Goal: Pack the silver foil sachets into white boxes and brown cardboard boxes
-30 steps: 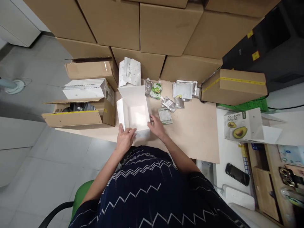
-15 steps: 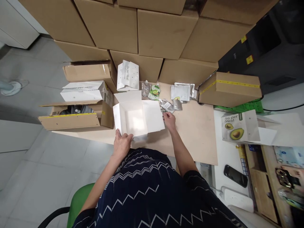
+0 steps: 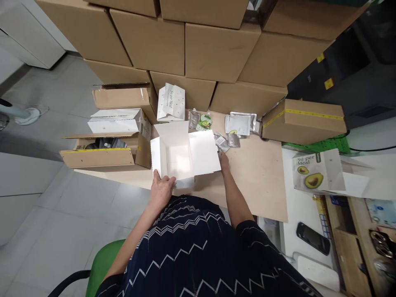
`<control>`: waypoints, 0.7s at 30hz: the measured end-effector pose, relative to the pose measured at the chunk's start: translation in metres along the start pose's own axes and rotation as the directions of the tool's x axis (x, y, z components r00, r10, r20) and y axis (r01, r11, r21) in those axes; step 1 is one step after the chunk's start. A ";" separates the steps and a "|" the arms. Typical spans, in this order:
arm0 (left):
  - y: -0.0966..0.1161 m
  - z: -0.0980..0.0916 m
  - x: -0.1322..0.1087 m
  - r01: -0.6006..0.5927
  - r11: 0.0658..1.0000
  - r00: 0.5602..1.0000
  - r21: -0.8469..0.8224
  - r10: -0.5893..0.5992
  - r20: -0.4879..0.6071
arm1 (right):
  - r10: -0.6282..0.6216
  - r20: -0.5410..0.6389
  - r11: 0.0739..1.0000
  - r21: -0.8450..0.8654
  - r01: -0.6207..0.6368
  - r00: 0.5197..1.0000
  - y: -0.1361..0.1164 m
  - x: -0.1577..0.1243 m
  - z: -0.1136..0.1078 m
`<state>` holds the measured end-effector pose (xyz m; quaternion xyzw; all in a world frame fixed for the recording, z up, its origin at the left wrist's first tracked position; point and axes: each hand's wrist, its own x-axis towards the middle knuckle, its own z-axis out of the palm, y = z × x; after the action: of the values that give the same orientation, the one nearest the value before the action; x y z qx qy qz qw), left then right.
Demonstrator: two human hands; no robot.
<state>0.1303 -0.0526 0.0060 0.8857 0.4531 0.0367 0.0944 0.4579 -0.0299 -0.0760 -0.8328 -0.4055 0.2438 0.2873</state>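
An open white cardboard box (image 3: 163,154) stands at the table's near edge, its inside bare and its flaps spread. My left hand (image 3: 162,189) grips the box's near left wall, thumb and fingers over the rim. Along the outer edge of the wide right flap (image 3: 204,152), my right hand (image 3: 224,162) is curled low, its fingertips partly hidden by the flap. What those fingers pinch is too small to make out. Just beyond that hand lie silver pouches (image 3: 222,142), with a green spouted pouch (image 3: 204,122) and a grey pouch (image 3: 194,119) farther back.
Stacked brown cartons (image 3: 221,51) form a wall behind the table (image 3: 260,177). An open carton (image 3: 99,157) holding dark pouches stands left. White pouches (image 3: 238,124) lie near a taped carton (image 3: 309,121). A printed avocado box (image 3: 309,171) and a phone (image 3: 313,238) are right.
My right hand has shifted slightly toward me, and its fingers are now more covered by the right flap. My left hand keeps its grip on the box. The whole view has tilted slightly.
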 end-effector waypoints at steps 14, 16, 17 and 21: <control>0.007 0.000 0.004 -0.001 0.999 1.000 -0.042 0.001 0.005 | -0.227 -0.691 0.623 0.439 0.648 0.687 -0.092 -0.056 -0.143; 0.009 0.000 0.004 -0.001 0.998 1.000 -0.055 0.001 0.003 | -0.396 -0.581 0.521 0.495 0.695 0.711 -0.121 -0.077 -0.141; 0.010 -0.001 0.004 -0.003 0.999 1.000 -0.055 0.003 0.000 | -0.487 -0.481 0.517 0.513 0.685 0.729 -0.133 -0.086 -0.133; 0.009 -0.002 0.001 -0.002 0.999 0.999 -0.034 0.001 -0.051 | -0.653 -0.003 0.667 0.471 0.577 0.758 -0.158 -0.094 -0.071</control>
<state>0.1381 -0.0566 0.0103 0.8831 0.4540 0.0668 0.0978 0.3666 -0.0464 0.0984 -0.5343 -0.6185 0.2864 0.5000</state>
